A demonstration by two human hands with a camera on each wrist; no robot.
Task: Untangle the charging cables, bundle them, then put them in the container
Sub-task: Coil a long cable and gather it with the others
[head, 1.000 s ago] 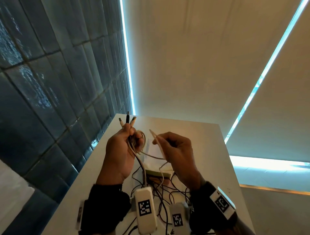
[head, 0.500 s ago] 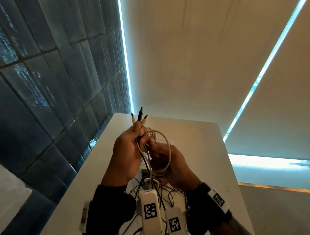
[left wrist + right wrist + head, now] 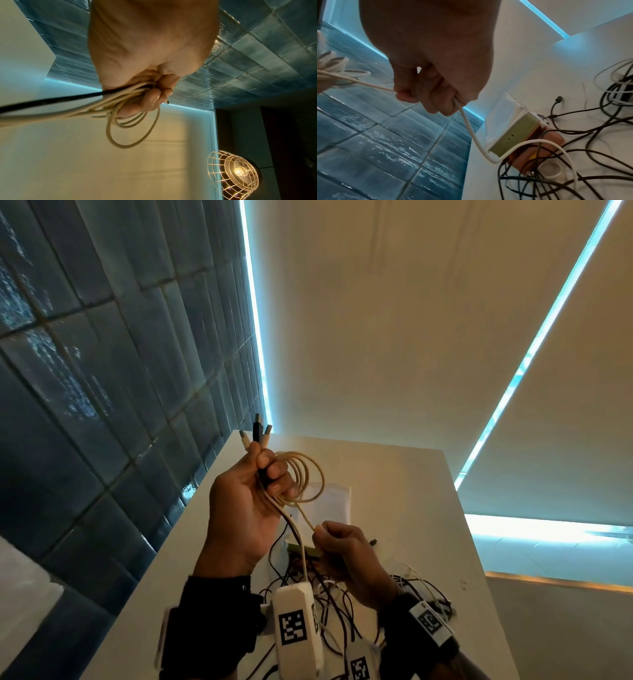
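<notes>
Since half a second ago the right hand (image 3: 346, 553) has dropped away from the left hand (image 3: 246, 508), drawing a straight run of cream cable (image 3: 301, 474) out below the coil; the two hands are now apart.

Surface: white table (image 3: 411, 508), set against a dark blue tiled wall (image 3: 102, 371), with cyan light strips (image 3: 253, 320) along the wall edges. A wire-cage lamp (image 3: 233, 175) shows in the left wrist view.

Left hand: fingers curled tight round the cable bundle, raised above the table. Several cream loops hang from the fist; three plug ends (image 3: 255, 433) stick up above the knuckles, two pale and one black. A black cable (image 3: 51, 100) also runs out of the fist.

Right hand: thumb and fingers pinch the cream cable, which passes through the grip and trails down to the table.

On the table below: a loose tangle of black and white cables (image 3: 573, 155), lying over and around a small box (image 3: 522, 135) with an olive side, a white top and an orange base. A black plug end (image 3: 559, 99) lies just beyond it.
</notes>
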